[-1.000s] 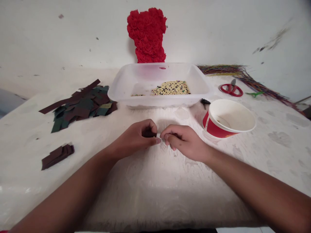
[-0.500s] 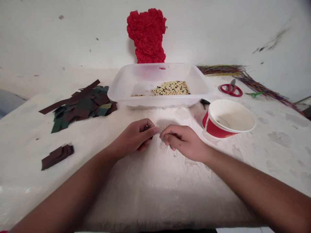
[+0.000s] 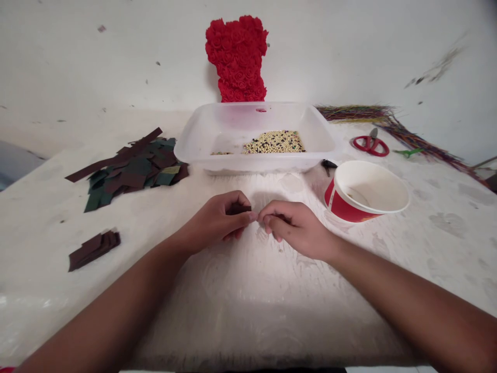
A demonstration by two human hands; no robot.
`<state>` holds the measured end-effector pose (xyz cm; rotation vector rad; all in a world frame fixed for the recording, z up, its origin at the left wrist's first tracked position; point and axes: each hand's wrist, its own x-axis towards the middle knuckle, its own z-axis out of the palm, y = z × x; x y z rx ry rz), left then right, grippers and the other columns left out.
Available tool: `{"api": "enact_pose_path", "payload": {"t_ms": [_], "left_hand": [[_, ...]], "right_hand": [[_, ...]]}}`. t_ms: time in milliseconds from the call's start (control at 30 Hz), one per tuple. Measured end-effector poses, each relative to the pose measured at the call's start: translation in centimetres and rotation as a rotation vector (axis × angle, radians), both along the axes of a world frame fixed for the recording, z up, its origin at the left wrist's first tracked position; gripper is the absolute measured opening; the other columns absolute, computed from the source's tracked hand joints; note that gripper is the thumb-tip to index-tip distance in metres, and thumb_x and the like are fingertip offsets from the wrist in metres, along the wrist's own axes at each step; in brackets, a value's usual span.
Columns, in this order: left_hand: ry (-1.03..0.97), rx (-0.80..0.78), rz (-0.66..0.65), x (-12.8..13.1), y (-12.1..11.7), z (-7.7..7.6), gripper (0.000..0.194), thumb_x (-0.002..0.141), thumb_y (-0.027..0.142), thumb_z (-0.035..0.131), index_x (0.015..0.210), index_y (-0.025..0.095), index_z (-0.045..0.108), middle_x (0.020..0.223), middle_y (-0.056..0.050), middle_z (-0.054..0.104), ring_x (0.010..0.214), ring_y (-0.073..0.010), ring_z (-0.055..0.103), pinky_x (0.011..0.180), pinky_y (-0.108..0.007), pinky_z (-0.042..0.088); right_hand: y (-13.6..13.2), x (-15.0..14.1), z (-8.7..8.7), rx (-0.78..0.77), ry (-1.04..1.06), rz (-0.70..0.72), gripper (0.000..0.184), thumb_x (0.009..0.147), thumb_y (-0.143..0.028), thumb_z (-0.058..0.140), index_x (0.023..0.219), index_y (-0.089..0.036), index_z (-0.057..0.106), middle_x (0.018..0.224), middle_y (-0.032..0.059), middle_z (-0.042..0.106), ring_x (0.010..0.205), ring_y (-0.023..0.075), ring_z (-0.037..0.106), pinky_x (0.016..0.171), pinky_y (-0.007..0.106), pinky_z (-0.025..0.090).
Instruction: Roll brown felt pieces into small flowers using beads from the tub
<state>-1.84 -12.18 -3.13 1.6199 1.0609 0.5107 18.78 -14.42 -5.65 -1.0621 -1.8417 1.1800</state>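
Note:
My left hand [image 3: 225, 217] is closed in a pinch above the table, with a small dark brown piece [image 3: 241, 209] of paper or tape showing between thumb and forefinger. Beside it, my right hand [image 3: 293, 225] has its fingers curled and pressed together, its tips meeting the left thumb tip. Whatever the right fingers hold is hidden or too small to name. Just beyond both hands stands a white plastic tub [image 3: 256, 163] with a heap of gold and dark beads [image 3: 276, 142] inside.
On the left lie a pile of dark green and brown cut pieces [image 3: 132, 173] and a small brown stack [image 3: 94, 250]. To the right are a red-and-white paper bowl [image 3: 355, 207], red-handled scissors [image 3: 371, 145] and coloured wires [image 3: 430, 147]. Red artificial roses [image 3: 238, 59] stand behind the tub.
The fingertips of both hands have come together, closing the small gap between them. More of the brown piece shows in my left hand. The view has shifted slightly.

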Motion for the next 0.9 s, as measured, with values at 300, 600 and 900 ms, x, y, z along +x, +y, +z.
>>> {"api": "enact_pose_path", "payload": {"t_ms": [300,600,900], "left_hand": [[-0.073,-0.047,-0.010,0.10,-0.01,0.07,0.020,0.088,0.035,0.059,0.083,0.017,0.065,0.076,-0.002,0.066,0.057,-0.0088,0.056,0.046,-0.018,0.042],[-0.086,-0.120,0.099,0.01,0.10,-0.34,0.033,0.094,0.044,0.048,0.086,0.017,0.065,0.059,0.002,0.052,0.046,-0.0068,0.047,0.042,-0.018,0.036],[-0.169,-0.149,0.111,0.05,0.22,-0.36,0.024,0.091,0.038,0.053,0.099,0.019,0.065,0.072,0.000,0.054,0.056,-0.0091,0.051,0.044,-0.018,0.039]], "right_hand": [[-0.03,-0.06,0.23,-0.032,0.028,0.008,0.018,0.088,-0.016,0.046,0.085,-0.018,0.064,0.073,-0.0010,0.061,0.057,0.0091,0.052,0.056,0.023,0.044],[-0.07,-0.04,0.01,-0.059,0.035,-0.009,0.017,0.088,-0.019,0.047,0.089,-0.018,0.064,0.073,-0.0006,0.061,0.056,0.0091,0.051,0.054,0.023,0.044],[-0.05,-0.04,0.12,-0.051,0.044,-0.008,0.016,0.088,-0.019,0.048,0.089,-0.018,0.064,0.072,-0.0009,0.061,0.056,0.0090,0.051,0.054,0.023,0.044]]}}
